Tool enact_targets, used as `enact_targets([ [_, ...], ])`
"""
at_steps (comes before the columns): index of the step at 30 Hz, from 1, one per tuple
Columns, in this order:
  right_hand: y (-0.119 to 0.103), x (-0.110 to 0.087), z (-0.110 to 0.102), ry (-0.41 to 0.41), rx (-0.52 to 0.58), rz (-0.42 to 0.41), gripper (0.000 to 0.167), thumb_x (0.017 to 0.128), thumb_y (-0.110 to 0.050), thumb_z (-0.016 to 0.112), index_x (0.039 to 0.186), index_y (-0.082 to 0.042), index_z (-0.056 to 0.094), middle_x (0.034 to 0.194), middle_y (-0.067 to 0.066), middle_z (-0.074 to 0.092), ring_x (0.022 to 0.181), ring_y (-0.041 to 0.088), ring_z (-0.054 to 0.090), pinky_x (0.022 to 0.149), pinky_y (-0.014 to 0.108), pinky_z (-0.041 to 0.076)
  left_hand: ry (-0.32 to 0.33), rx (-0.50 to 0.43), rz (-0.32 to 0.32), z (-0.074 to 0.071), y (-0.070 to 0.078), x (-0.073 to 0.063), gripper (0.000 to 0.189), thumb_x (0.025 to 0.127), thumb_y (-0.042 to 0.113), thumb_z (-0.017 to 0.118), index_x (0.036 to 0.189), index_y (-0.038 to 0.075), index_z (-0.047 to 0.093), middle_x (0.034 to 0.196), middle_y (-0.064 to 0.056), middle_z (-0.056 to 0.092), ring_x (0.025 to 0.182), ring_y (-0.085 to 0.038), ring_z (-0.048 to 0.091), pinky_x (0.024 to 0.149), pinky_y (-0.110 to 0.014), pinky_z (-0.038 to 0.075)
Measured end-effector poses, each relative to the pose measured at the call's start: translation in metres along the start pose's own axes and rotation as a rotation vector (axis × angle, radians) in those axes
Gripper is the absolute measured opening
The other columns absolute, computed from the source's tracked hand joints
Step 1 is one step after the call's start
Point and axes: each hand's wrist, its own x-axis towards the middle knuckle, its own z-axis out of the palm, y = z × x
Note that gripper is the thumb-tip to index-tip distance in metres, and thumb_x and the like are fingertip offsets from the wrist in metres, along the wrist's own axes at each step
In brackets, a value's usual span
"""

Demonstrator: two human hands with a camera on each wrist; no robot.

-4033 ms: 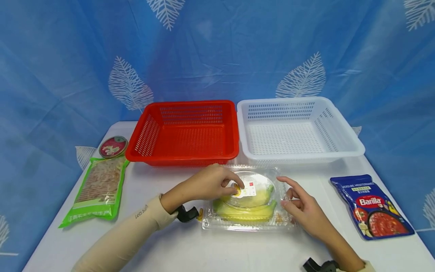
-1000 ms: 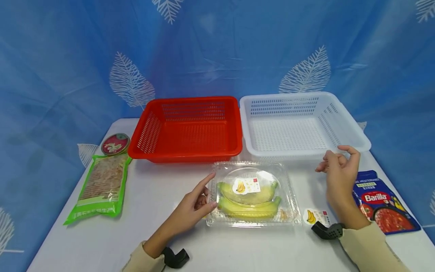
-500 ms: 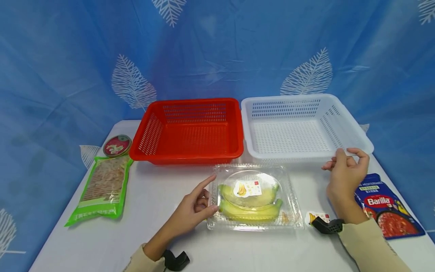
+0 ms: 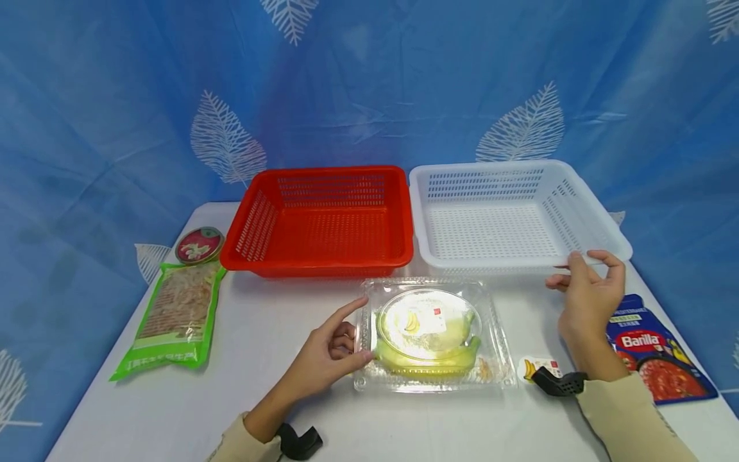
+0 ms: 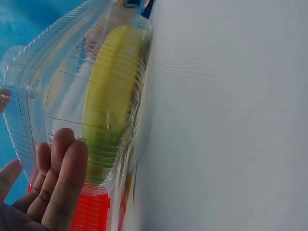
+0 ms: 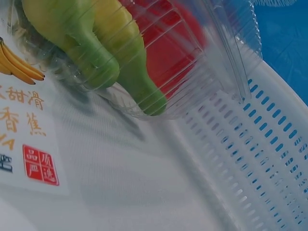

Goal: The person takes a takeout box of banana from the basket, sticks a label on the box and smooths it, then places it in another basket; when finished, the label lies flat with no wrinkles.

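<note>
A clear plastic clamshell box (image 4: 499, 333) with bananas (image 4: 427, 359) inside lies mid-table, its lid bearing a banana label (image 4: 424, 321). My left hand (image 4: 326, 356) stands at the box's left side, thumb and index finger at its edge. The left wrist view has the other fingers (image 5: 62, 178) in front of the box wall. To the right, my right hand (image 4: 591, 295) hovers before the white basket's front rim, fingers loosely bent, with nothing visible in them. Under that wrist, a second banana label (image 4: 539, 367) lies on the table, seen larger in the right wrist view (image 6: 41, 163).
A red basket (image 4: 317, 263) and a white basket (image 4: 519, 262) stand side by side behind the box. At left lie a green-edged food packet (image 4: 176, 314) and a round tin (image 4: 199, 245). A blue Barilla pouch (image 4: 652, 353) is at right, partly behind my right arm.
Since the oldest frame, my left hand has gone from the lid's label to the box's left side. My right hand has left the box's right edge for the white basket's front. Recently both barely move.
</note>
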Motion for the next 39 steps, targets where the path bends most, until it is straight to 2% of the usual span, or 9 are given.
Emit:
enact_targets([
  [5,0.003,-0.001,0.000,0.005,-0.027,-0.009,0.040,0.096,-0.021,0.072,0.128,-0.012,0.050,0.082,0.012,0.071,0.048,0.016,0.062,0.054,0.024,0.056,0.010,0.002,0.021,0.002,0.001,-0.003,0.079,0.088,0.009,0.081,0.156,0.023,0.042,0.092,-0.015,0.053,0.069,-0.008,0.056,0.062,-0.022,0.054],
  [12,0.005,-0.001,0.001,-0.005,-0.022,-0.037,0.038,0.097,-0.021,0.072,0.126,-0.012,0.051,0.079,0.009,0.068,0.045,0.015,0.058,0.050,0.022,0.053,0.005,-0.028,0.009,0.008,0.011,-0.008,0.078,0.085,0.009,0.084,0.153,0.023,0.047,0.091,-0.017,0.052,0.069,-0.008,0.055,0.059,-0.017,0.048],
  [15,0.006,-0.002,0.001,-0.017,-0.035,-0.059,0.037,0.097,-0.021,0.071,0.126,-0.011,0.051,0.077,0.008,0.066,0.045,0.014,0.058,0.050,0.022,0.053,0.002,-0.029,0.004,0.010,0.017,-0.010,0.078,0.085,0.009,0.084,0.152,0.023,0.047,0.091,-0.018,0.053,0.069,-0.009,0.057,0.060,-0.021,0.053],
  [18,0.006,-0.003,0.001,-0.025,-0.042,-0.061,0.037,0.097,-0.021,0.072,0.126,-0.011,0.052,0.075,0.008,0.064,0.045,0.014,0.057,0.051,0.022,0.053,0.009,-0.022,0.005,0.008,0.025,-0.011,0.078,0.085,0.010,0.084,0.152,0.025,0.047,0.090,-0.018,0.053,0.070,-0.011,0.060,0.063,-0.030,0.059],
  [22,0.004,-0.003,0.001,-0.018,-0.001,-0.041,0.039,0.096,-0.020,0.073,0.127,-0.010,0.052,0.075,0.009,0.061,0.045,0.015,0.057,0.050,0.022,0.053,0.027,-0.014,0.014,0.003,0.037,-0.011,0.078,0.086,0.009,0.083,0.153,0.025,0.046,0.089,-0.017,0.054,0.070,-0.014,0.063,0.064,-0.038,0.061],
  [26,0.001,-0.003,0.000,-0.004,0.047,-0.030,0.039,0.095,-0.016,0.074,0.126,-0.008,0.052,0.074,0.010,0.060,0.045,0.016,0.057,0.048,0.023,0.053,0.033,-0.021,0.015,-0.003,0.048,-0.007,0.078,0.086,0.007,0.082,0.153,0.025,0.046,0.090,-0.016,0.055,0.073,-0.017,0.066,0.065,-0.040,0.061],
  [30,0.000,-0.003,-0.001,0.004,0.067,-0.022,0.039,0.094,-0.014,0.074,0.126,-0.007,0.052,0.073,0.011,0.060,0.045,0.016,0.057,0.048,0.024,0.052,0.012,-0.047,0.018,-0.006,0.056,-0.002,0.079,0.086,0.005,0.081,0.153,0.025,0.046,0.092,-0.017,0.055,0.077,-0.021,0.068,0.067,-0.042,0.061],
  [34,0.000,-0.002,-0.002,0.000,0.049,-0.021,0.040,0.095,-0.015,0.073,0.127,-0.007,0.051,0.072,0.010,0.058,0.045,0.016,0.056,0.048,0.023,0.052,-0.009,-0.052,0.039,-0.007,0.064,0.004,0.079,0.085,0.005,0.081,0.154,0.023,0.045,0.094,-0.018,0.055,0.080,-0.024,0.069,0.067,-0.044,0.061],
  [39,0.003,0.001,-0.001,-0.006,0.015,-0.027,0.039,0.095,-0.018,0.074,0.126,-0.009,0.052,0.071,0.009,0.056,0.045,0.015,0.055,0.048,0.022,0.051,0.002,-0.040,0.047,-0.011,0.074,0.013,0.079,0.086,0.005,0.081,0.153,0.027,0.045,0.096,-0.016,0.056,0.080,-0.026,0.069,0.066,-0.043,0.061],
])
